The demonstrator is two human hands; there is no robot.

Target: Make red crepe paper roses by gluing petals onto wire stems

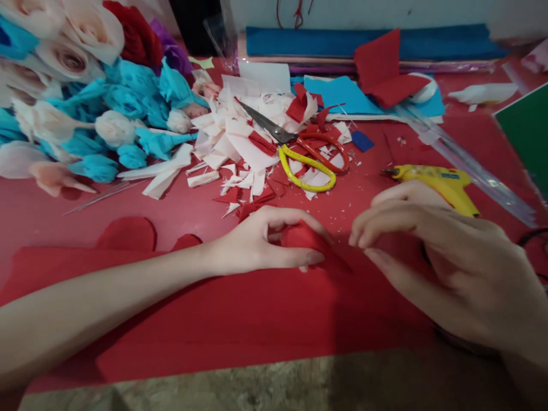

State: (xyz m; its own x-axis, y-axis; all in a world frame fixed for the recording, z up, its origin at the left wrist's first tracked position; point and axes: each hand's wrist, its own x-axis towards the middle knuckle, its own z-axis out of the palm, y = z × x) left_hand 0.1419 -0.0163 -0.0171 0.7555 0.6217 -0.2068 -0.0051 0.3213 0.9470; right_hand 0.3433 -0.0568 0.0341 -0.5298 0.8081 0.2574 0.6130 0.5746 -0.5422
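My left hand (pixel 261 240) is closed around a small curved piece of red crepe paper (pixel 302 237), thumb in front and fingers behind it. Just to its right hovers my right hand (pixel 432 245), apart from the paper, with thumb and fingertips drawn together; anything between them is too small to make out. Beneath both hands lies a wide red crepe paper sheet (pixel 248 325) along the table's front edge. Two rounded red paper pieces (pixel 128 233) show behind my left forearm. Beyond my right hand rests a yellow glue gun (pixel 445 180).
Scissors (pixel 299 151) with red and yellow handles lie on white and red paper scraps (pixel 240 142). Blue and cream paper flowers (pixel 128 91) crowd the back left. Behind are folded blue paper (pixel 342 94), a long blue roll (pixel 321 43) and clear plastic sleeves (pixel 475 162).
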